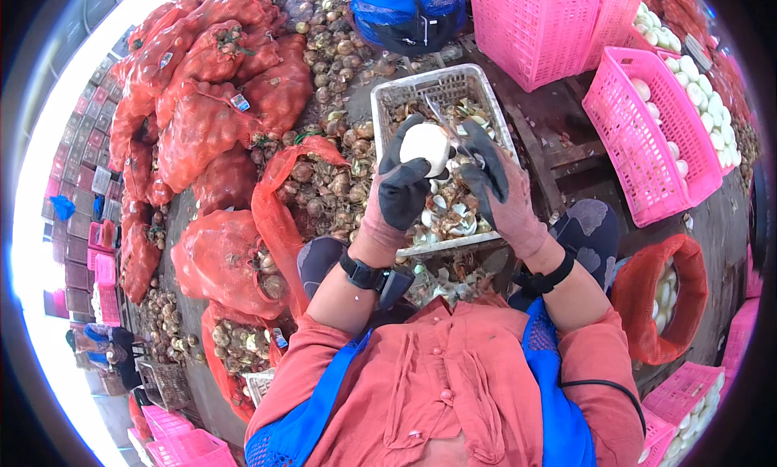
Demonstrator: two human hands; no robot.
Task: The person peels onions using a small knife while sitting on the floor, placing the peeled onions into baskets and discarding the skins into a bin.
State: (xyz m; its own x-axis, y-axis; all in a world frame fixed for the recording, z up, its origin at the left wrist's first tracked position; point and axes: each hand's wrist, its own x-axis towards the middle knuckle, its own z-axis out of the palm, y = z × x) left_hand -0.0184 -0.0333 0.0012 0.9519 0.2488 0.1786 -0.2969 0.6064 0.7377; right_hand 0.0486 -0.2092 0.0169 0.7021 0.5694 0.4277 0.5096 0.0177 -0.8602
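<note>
A peeled white onion rests in my left hand, whose dark-coated glove fingers are wrapped round its side and front. My right hand, gloved alike, is closed on a knife. The thin blade points up and away, close beside the onion's right side; the handle is mostly hidden by the fingers. Both hands are over a white plastic crate between my knees. Brown skins and pale peel scraps lie inside the crate.
Unpeeled onions are heaped left of the crate, beside red mesh sacks. To the right stand a pink crate with white onions and an open red mesh sack. Stacked pink crates and a blue-and-black bag-like thing are ahead.
</note>
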